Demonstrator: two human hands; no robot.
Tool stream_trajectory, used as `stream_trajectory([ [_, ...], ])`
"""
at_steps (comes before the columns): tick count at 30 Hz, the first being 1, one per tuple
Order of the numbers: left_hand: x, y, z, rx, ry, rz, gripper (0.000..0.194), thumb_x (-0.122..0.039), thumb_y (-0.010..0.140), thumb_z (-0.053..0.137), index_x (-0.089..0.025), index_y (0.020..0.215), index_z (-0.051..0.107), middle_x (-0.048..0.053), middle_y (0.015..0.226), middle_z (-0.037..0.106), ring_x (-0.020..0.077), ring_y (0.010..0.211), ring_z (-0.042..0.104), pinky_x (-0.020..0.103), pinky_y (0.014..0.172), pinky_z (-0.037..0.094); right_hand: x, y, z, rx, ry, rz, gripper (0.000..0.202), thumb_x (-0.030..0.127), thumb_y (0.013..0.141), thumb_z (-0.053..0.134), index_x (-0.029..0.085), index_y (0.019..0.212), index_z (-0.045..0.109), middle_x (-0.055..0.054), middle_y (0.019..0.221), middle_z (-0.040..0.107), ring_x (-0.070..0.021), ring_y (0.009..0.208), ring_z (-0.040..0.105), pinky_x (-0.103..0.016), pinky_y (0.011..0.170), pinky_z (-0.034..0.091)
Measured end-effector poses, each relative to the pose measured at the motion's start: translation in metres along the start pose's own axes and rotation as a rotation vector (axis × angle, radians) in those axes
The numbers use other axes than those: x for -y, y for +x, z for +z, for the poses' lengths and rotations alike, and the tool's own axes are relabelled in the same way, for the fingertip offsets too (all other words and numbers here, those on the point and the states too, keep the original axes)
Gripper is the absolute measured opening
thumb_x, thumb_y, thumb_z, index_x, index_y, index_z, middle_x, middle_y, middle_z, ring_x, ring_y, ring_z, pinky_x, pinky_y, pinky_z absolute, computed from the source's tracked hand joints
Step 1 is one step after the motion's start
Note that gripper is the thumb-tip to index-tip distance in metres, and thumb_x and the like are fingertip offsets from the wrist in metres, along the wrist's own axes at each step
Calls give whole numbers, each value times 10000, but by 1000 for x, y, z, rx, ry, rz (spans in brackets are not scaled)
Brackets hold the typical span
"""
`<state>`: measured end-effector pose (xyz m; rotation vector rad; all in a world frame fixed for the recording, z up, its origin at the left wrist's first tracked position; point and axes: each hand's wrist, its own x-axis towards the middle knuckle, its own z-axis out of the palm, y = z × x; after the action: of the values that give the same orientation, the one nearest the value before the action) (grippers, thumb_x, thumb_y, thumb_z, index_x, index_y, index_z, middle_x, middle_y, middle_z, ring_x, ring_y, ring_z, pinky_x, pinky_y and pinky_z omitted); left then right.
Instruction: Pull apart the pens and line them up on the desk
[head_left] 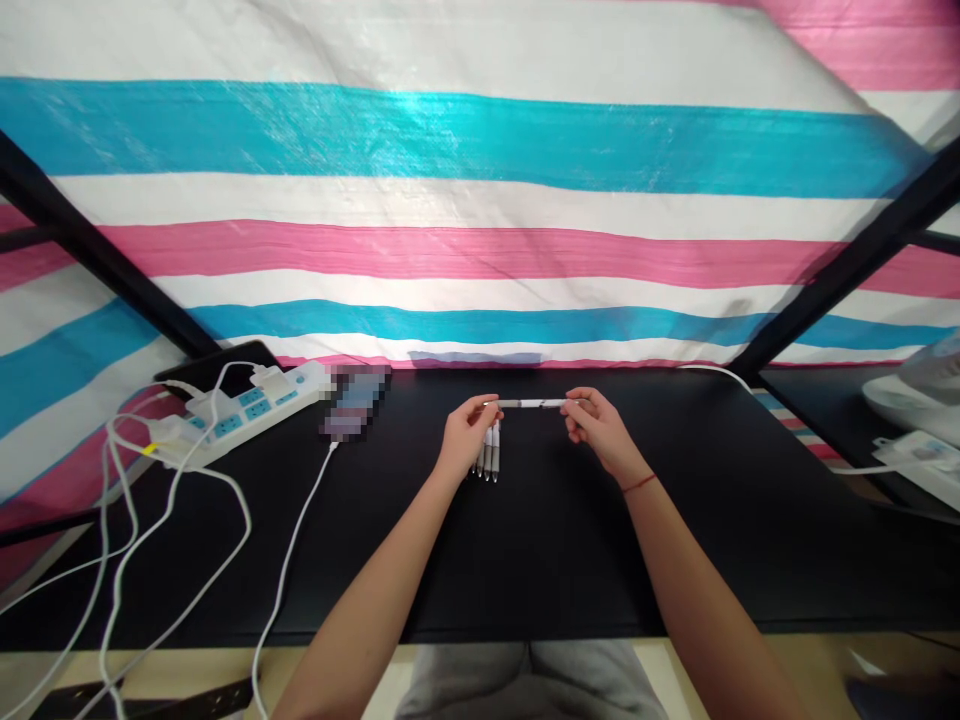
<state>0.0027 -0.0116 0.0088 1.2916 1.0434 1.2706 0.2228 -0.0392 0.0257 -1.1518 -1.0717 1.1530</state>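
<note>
Grey-clad knees sit closest, under the near edge of the black tabletop (pixel 525 560), and two bare forearms reach forward from there. Between the hands a slim white pen (pixel 534 403) is held level, off the surface. The left hand (pixel 466 437) pinches one end of it with fingers closed around the barrel; the right hand (pixel 600 428), a red thread at its wrist, pinches the other end the same way. Just below the left hand, touching the tabletop, lie a few more pens (pixel 488 455) side by side, pointing toward the person.

Further out to the left of the left hand rests a blurred phone (pixel 352 402) with a white cable (pixel 289 570), then a white power strip (pixel 247 410) tangled in cords. A striped tarp (pixel 480 200) hangs behind everything.

Risk, as I judge it: both grips are fingertip-only on a smooth barrel, so a hard pull or twist could make a piece slip and roll among the loose pens, or off the edge.
</note>
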Motion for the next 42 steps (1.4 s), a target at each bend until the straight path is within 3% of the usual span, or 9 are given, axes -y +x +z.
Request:
stream_trajectory([
  [3, -1, -1, 1, 4, 6, 11, 351, -422, 778, 637, -162, 1011, 673, 63, 824, 695, 179, 816, 661, 291, 781, 495, 0, -1, 1, 8, -96, 60, 379, 561, 793, 570, 184, 779, 530, 0, 629, 584, -76, 429, 446, -194, 365, 310],
  [6, -2, -2, 2, 2, -1, 8, 345, -423, 769, 645, -163, 993, 680, 61, 821, 691, 178, 810, 656, 285, 770, 492, 2, -3, 1, 58, -117, 1, 386, 537, 791, 585, 178, 669, 509, 11, 566, 544, -72, 424, 427, -203, 382, 315],
  [10, -3, -2, 4, -27, -17, -16, 339, -429, 748, 661, -159, 951, 687, 56, 818, 681, 159, 747, 640, 275, 736, 489, 2, -2, 0, 28, -27, -59, 302, 444, 726, 690, 202, 839, 549, 24, 648, 583, -92, 494, 488, -220, 451, 383],
  [17, -5, 3, -2, -173, -63, -6, 350, -458, 773, 626, -144, 924, 656, -2, 643, 568, 81, 526, 456, 193, 487, 364, -1, 4, -6, -114, 60, -104, 345, 376, 662, 754, 208, 890, 556, 41, 656, 578, -92, 533, 520, -216, 489, 428],
  [25, -8, 8, -7, -243, -380, -77, 350, -399, 692, 718, -140, 913, 637, -8, 709, 561, 53, 554, 476, 173, 506, 385, 4, 7, -13, -311, 201, -23, 379, 372, 591, 806, 188, 874, 633, -24, 773, 673, -98, 582, 581, -210, 504, 493],
  [33, -18, 11, -14, -272, -774, -201, 184, -280, 729, 680, -158, 859, 632, -16, 674, 564, 44, 534, 485, 177, 527, 414, -1, 9, -19, -279, 274, 7, 334, 415, 658, 751, 211, 901, 647, -55, 876, 703, -144, 672, 644, -259, 577, 547],
  [42, -16, 11, -15, -266, -688, -151, 238, -295, 691, 714, -149, 868, 650, -5, 672, 576, 55, 535, 491, 188, 520, 414, 1, 9, -16, -267, 238, -26, 335, 451, 653, 748, 210, 849, 621, -14, 799, 664, -116, 647, 625, -229, 564, 534],
])
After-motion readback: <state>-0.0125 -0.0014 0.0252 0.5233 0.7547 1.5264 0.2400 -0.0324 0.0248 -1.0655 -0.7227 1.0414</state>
